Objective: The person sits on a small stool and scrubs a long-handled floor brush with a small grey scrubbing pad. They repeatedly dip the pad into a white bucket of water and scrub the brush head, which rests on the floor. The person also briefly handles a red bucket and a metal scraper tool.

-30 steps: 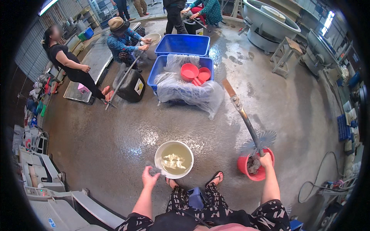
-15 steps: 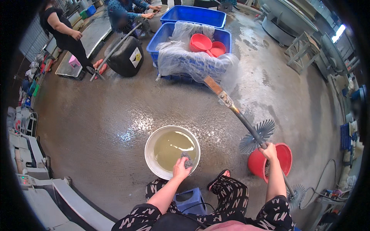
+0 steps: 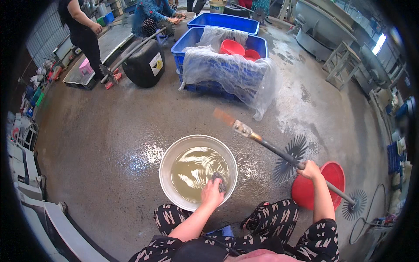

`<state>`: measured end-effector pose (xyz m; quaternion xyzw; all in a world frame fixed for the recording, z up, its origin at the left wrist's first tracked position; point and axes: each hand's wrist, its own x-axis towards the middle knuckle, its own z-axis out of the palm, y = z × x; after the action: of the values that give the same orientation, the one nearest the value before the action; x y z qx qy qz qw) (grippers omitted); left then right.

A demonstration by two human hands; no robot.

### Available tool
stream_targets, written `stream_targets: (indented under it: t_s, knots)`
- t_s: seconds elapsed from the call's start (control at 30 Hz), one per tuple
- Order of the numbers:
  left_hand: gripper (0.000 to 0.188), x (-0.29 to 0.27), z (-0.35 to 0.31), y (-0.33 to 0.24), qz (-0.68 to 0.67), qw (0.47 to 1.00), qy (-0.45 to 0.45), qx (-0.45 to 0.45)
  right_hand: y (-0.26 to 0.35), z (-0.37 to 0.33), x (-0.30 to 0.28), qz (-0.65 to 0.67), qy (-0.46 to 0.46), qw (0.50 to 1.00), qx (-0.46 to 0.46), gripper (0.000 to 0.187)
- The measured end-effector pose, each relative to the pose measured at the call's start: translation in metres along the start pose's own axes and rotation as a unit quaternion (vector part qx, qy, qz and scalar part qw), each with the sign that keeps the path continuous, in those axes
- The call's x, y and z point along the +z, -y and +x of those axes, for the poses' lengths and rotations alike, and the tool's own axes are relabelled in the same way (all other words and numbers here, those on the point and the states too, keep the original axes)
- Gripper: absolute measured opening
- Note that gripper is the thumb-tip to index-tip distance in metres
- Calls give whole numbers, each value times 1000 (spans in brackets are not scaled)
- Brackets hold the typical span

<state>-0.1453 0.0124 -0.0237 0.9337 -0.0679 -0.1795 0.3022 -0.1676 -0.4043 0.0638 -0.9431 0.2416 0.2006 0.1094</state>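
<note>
A grey steel wool pad (image 3: 219,180) is gripped in my left hand (image 3: 211,193), over the near right part of a pale round basin (image 3: 164,177) of cloudy, rippling water. My right hand (image 3: 310,169) is wrapped round a long dark metal shaft (image 3: 276,151), held slanting above the floor. Fan-like discs of grey blades sit along it: one disc (image 3: 289,160) just beyond my hand, another disc (image 3: 354,205) at its lower right end. The upper left end carries a bolted bracket and a flat copper-coloured bar (image 3: 224,117), blurred. Beneath my right forearm stands a red bucket (image 3: 335,175).
Blue crates (image 3: 205,87) draped with clear plastic sheet hold red bowls (image 3: 232,47) ahead. A black jerrycan (image 3: 142,65) with another bladed shaft against it stands far left, near other people. Wet floor surrounds the basin; a stool (image 3: 342,63) and machinery line the right.
The shaft has tilted flatter, its copper-coloured end swinging left and down while its lower disc rose right. My left hand with the pad has shifted slightly right; the water shows more ripples.
</note>
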Motion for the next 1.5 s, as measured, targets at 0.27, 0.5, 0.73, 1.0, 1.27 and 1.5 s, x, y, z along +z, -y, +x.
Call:
stream_targets:
  t_s: [0.27,0.5,0.73,1.0,1.27,1.5]
  knots:
    - [49,8,-1,10,-3,999,-21,38,22,-14,12,-80,25,993,-86,44]
    - [50,10,-3,14,32,999,-35,6,31,-22,40,-88,47,986,-133,43]
    - [35,18,9,17,31,999,-26,-19,25,-15,64,-99,32,987,-125,48]
    - [49,-11,24,5,228,953,167,-110,57,-20,65,-115,8,984,-135,54]
    - [51,48,92,112,219,956,182,-72,75,-13,72,-123,-22,980,-155,59]
    - [56,-40,20,24,59,987,148,28,65,-12,70,-109,-14,983,-146,56]
